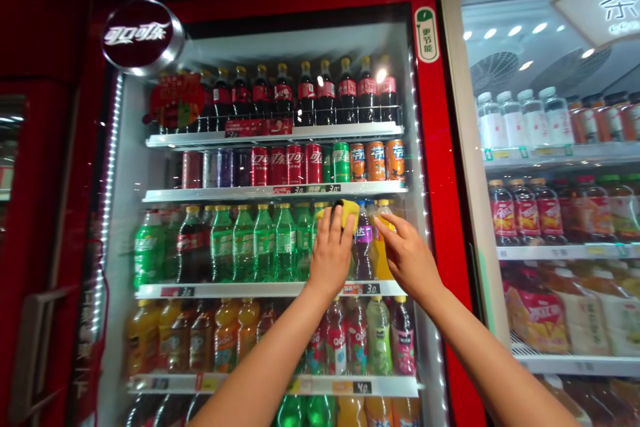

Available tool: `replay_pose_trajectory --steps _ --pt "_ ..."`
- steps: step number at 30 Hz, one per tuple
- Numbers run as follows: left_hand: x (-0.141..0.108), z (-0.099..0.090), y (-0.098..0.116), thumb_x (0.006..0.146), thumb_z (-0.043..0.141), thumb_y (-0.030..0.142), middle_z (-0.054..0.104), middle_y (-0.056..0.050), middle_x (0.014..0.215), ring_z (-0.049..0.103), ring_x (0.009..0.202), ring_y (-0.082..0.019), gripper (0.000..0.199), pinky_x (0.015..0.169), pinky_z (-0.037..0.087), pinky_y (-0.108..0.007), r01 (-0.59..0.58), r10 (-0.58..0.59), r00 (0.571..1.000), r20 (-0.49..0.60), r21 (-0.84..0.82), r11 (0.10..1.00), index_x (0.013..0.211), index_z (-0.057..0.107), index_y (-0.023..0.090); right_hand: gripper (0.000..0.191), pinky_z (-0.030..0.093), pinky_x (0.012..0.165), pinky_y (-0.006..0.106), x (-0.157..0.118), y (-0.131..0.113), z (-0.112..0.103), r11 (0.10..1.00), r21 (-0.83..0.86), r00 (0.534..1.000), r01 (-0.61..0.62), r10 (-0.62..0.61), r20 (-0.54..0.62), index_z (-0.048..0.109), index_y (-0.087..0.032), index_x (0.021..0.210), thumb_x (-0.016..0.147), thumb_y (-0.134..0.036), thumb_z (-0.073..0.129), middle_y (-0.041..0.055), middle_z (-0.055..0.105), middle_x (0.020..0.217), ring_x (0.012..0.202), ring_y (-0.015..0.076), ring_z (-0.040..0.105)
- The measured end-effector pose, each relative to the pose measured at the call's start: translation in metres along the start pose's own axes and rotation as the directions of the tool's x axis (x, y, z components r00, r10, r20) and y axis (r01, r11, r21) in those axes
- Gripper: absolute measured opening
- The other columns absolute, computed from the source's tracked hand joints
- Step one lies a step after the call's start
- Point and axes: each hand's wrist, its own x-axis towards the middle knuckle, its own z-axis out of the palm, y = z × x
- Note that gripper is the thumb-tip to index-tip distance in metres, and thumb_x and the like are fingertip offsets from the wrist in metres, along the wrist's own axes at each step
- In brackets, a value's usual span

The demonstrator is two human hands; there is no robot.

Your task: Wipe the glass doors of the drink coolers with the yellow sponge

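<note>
My left hand [331, 250] lies with its fingers over a yellow cloth [350, 211], pressing it to the glass door of a red-framed drinks cooler [437, 147]. Only the cloth's top and edges show past the fingers. To the right, my right hand [413, 260] is raised by the same glass, fingers pointing left and partly bent, with nothing seen in it. Whether its fingertips touch the glass I cannot tell. Behind the hands, inside the cooler, stand green bottles [285, 240], a dark bottle with a purple label [364, 237] and an orange drink bottle [383, 253].
Dark cola bottles [263, 93] fill the top shelf, with cans [295, 163] below and juice bottles [227, 333] lower down. A round lit sign [143, 37] juts at the upper left. Another cooler [453, 80] stands right; a door handle [37, 353] is at left.
</note>
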Motion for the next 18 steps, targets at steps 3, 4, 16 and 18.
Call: replay_pose_trajectory --steps 3,4,16,18 --pt "0.022 0.001 -0.006 0.091 0.052 0.008 0.025 -0.013 0.17 0.014 0.159 -0.033 0.083 0.123 0.036 -0.057 -0.062 0.063 0.995 0.074 -0.022 0.998 0.163 0.015 0.024 0.057 0.055 0.103 0.056 0.007 -0.002 0.009 1.0 -0.019 1.0 -0.021 0.021 0.0 0.06 -0.022 0.139 0.086 -0.004 0.05 0.017 0.059 0.141 0.13 0.0321 0.057" --pt "0.034 -0.001 -0.013 0.091 0.052 0.009 0.025 -0.013 0.17 0.014 0.159 -0.033 0.081 0.124 0.034 -0.057 -0.048 0.051 0.996 0.08 -0.032 0.998 0.163 0.017 0.023 0.058 0.055 0.103 0.056 0.009 -0.003 0.012 0.999 -0.022 1.0 -0.03 0.03 0.004 0.06 -0.022 0.139 0.085 -0.003 0.05 0.0171 0.059 0.142 0.131 0.0324 0.057" --pt "-0.014 -0.023 -0.056 0.09 0.054 0.007 0.025 -0.014 0.169 0.01 0.159 -0.035 0.084 0.124 0.033 -0.058 0.054 -0.054 0.998 0.035 0.013 0.998 0.163 0.017 0.024 0.076 0.047 0.114 0.057 0.0 -0.043 0.03 1.0 0.005 0.995 0.005 -0.006 0.097 0.055 -0.022 0.145 0.075 0.007 0.047 0.0147 0.053 0.152 0.146 0.03 0.044" --pt "-0.006 -0.023 -0.055 0.089 0.056 0.008 0.026 -0.011 0.17 0.014 0.159 -0.034 0.082 0.125 0.032 -0.056 -0.028 0.028 0.995 0.094 -0.004 1.0 0.162 0.022 0.025 0.074 0.046 0.115 0.058 0.002 -0.047 0.034 1.0 -0.012 0.996 0.004 -0.003 0.092 0.056 -0.021 0.145 0.077 0.006 0.047 0.0157 0.053 0.151 0.146 0.0306 0.045"
